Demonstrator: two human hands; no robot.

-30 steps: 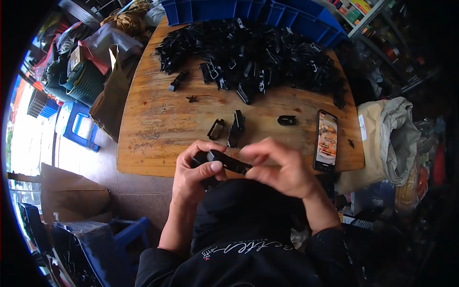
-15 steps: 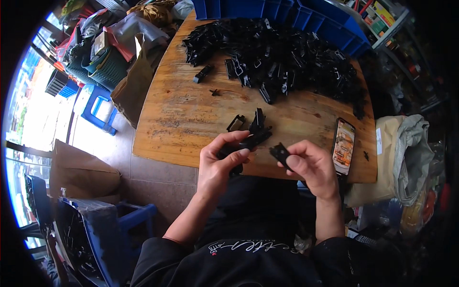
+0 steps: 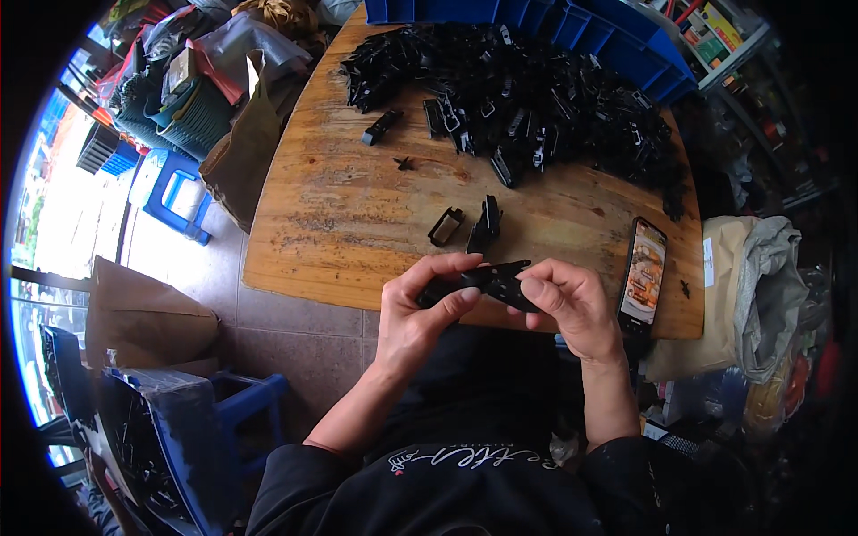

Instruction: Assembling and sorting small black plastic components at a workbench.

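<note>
Over the near edge of the wooden table [image 3: 331, 214], my left hand [image 3: 407, 313] is closed around a long black plastic part [image 3: 440, 291]. My right hand [image 3: 576, 308] pinches a smaller flat black plastic piece [image 3: 508, 293] between thumb and fingers. The two parts meet between my hands; whether they are joined I cannot tell. Just beyond my fingers lie a black rectangular frame [image 3: 446, 227] and an upright-looking black plastic part [image 3: 485, 225]. A large heap of black plastic parts [image 3: 572, 116], some with shiny metal bits, covers the far side of the table.
Blue plastic bins [image 3: 617, 45] stand behind the heap. A phone with a lit screen [image 3: 643, 272] lies at the table's right side, near a paper sack [image 3: 724, 295]. To the left are a blue stool [image 3: 174, 196], a brown paper bag [image 3: 246, 152] and cardboard [image 3: 147, 317].
My right hand has moved slightly left, bringing its flat piece against the part in my left hand. Before, a gap showed between them. The view has shifted slightly.
</note>
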